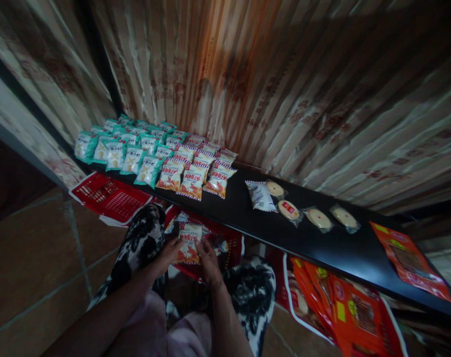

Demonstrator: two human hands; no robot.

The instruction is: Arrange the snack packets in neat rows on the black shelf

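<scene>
My left hand (172, 252) and my right hand (207, 258) both grip one small snack packet (188, 243) with red, white and orange print, held between my knees over a red basket (230, 246). On the black shelf (314, 243) above lie rows of teal packets (130, 148) at the left and matching red-and-white packets (193, 171) beside them.
Several round cakes in clear wrappers (309, 213) and a pale packet (260, 196) lie further right on the shelf. An orange bag (411, 260) lies at its right end, more orange bags (344, 307) below. A second red basket (108, 198) sits at the left. Corrugated cardboard backs the shelf.
</scene>
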